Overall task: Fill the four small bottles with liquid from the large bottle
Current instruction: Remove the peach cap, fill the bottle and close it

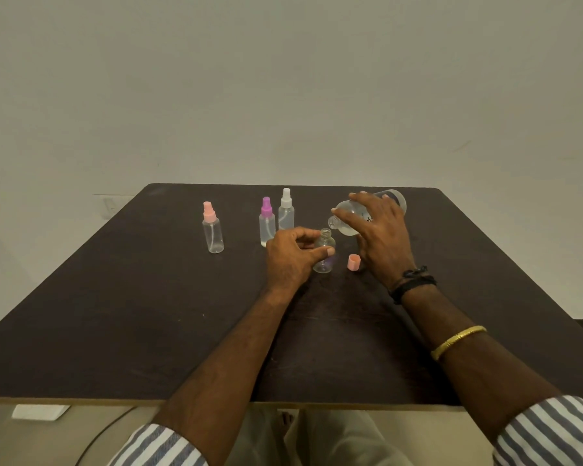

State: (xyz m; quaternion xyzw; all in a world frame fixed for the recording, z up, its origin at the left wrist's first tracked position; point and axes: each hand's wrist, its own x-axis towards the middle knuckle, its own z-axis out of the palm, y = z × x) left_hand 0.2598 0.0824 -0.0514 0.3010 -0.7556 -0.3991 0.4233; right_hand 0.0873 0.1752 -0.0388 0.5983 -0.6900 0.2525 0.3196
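My right hand [381,237] grips the large clear bottle [350,213], tilted with its open mouth pointing down-left, just above and right of a small open bottle [324,245]. My left hand [292,253] curls round that small uncapped bottle and holds it upright on the table. Three other small spray bottles stand capped further back: one with a light pink cap [212,228] at the left, one with a magenta cap [267,223] and one with a white cap [286,210] side by side. Whether liquid is flowing cannot be made out.
A loose pink cap [354,262] lies on the dark table [148,314] just right of the open bottle, under my right wrist. A pale wall stands behind the table. Below the near edge my lap and the floor show.
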